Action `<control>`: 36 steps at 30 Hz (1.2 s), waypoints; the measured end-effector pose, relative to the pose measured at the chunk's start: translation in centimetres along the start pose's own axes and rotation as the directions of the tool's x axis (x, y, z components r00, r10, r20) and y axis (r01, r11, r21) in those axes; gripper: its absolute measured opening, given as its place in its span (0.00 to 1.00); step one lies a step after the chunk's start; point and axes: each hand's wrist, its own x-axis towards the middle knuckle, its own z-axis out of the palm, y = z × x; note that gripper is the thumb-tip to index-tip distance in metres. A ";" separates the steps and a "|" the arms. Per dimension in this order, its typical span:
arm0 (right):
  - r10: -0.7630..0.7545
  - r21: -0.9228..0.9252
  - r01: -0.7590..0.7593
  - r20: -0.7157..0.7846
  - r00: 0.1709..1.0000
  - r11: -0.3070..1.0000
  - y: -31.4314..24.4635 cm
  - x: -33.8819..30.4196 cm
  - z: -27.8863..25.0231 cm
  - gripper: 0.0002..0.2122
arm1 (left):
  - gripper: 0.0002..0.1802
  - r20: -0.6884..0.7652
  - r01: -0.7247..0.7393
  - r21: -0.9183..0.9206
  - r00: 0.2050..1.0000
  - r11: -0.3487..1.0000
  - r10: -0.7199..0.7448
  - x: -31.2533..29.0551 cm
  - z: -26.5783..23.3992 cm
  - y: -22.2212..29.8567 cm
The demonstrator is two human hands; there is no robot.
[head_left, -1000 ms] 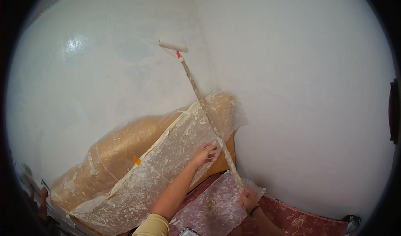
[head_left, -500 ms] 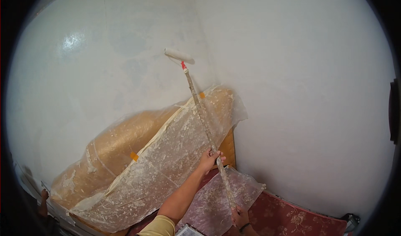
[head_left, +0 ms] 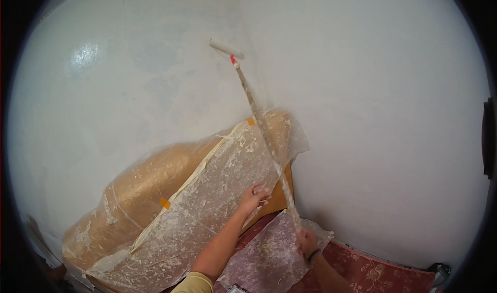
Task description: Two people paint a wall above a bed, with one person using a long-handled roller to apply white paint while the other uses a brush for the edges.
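Observation:
A paint roller (head_left: pixel 226 49) with a red handle is fixed to the top of a long, paint-spotted pole (head_left: pixel 265 132). The roller is up at the pale wall, left of the corner. My right hand (head_left: pixel 307 240), with a dark band at the wrist, grips the pole near its lower end. Just left of the pole, my left hand (head_left: pixel 253 197) is off it, its fingers apart and curled a little, with nothing in them. Behind the left hand hangs a paint-splattered clear plastic sheet (head_left: pixel 207 205) over a golden-brown curved headboard (head_left: pixel 160 166).
Red patterned fabric (head_left: pixel 362 267) covers a surface at lower right, partly under another spattered plastic sheet (head_left: pixel 269 256). Orange tape pieces (head_left: pixel 164 203) hold the plastic on the headboard. A dark object (head_left: pixel 440 270) lies by the right wall (head_left: pixel 393 137).
My left hand has let go of the pole and is now beside it. The roller has risen on the wall, and my right hand has moved up and right with the pole.

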 end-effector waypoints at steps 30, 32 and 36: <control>0.045 0.229 -0.081 0.159 0.986 0.970 -16.5 0.7 6.8 0.13 | 0.38 -0.153 -0.133 0.081 0.978 0.988 0.144 -12.1 -3.6 9.0; 0.016 0.223 -0.057 0.183 0.983 0.973 -15.0 -1.1 5.9 0.13 | 0.39 -0.172 -0.110 0.071 0.978 0.991 0.120 -13.0 -2.8 8.9; 0.104 0.209 -0.144 0.189 0.976 0.967 -12.5 -4.5 4.3 0.12 | 0.39 -0.165 -0.106 0.060 0.980 0.993 0.114 -14.3 -1.0 8.3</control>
